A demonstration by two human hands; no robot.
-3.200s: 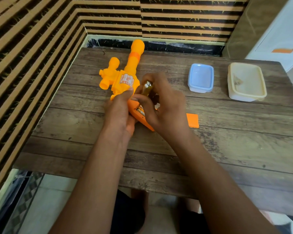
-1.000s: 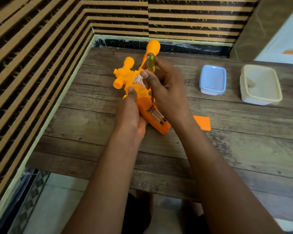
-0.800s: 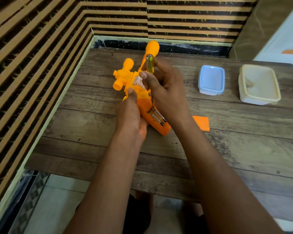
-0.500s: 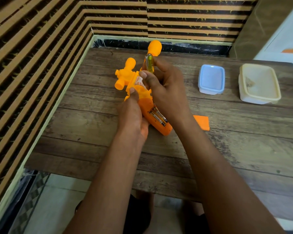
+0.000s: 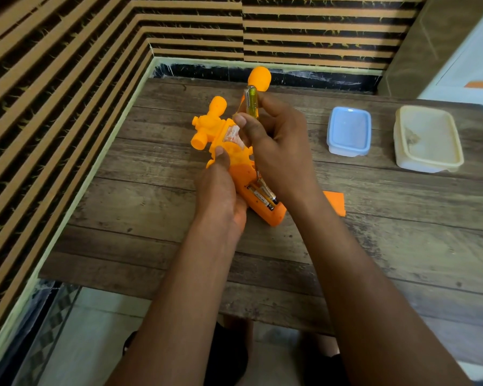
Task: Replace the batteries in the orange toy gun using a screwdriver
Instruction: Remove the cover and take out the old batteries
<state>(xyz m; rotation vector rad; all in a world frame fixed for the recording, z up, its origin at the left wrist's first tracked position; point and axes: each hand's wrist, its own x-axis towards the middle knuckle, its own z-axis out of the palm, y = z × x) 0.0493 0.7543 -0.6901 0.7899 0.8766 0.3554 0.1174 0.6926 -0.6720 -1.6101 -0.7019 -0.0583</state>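
The orange toy gun (image 5: 229, 151) lies on its side in the far-left part of the wooden tabletop (image 5: 151, 204). Its barrel axis runs away from the person, with the rounded muzzle pointing at the far wall and slightly right. The grip angles back toward the person and to the right. A stubby side attachment projects to the left of the body.

The battery compartment in the grip is open and faces up. Two batteries (image 5: 262, 195) sit in it side by side, parallel to the grip axis.

The left hand (image 5: 221, 196) grips the gun from the left. Its thumb presses on the top of the body and its palm is against the grip. Its other fingers are hidden under the gun.

The right hand (image 5: 279, 146) holds the screwdriver (image 5: 251, 103) almost upright, with thumb and fingers (image 5: 271, 107) clamped round the translucent yellow handle. The shaft runs down to the far end of the compartment. Tip contact with the batteries cannot be confirmed.

The orange battery cover (image 5: 335, 203) lies flat on the tabletop just right of the grip, partly hidden by the right forearm. Further right stand a blue plastic container (image 5: 349, 130) and a cream plastic container (image 5: 427, 137), near each other and well apart from the gun. A striped wall (image 5: 67, 79) borders the tabletop on the left and far sides.
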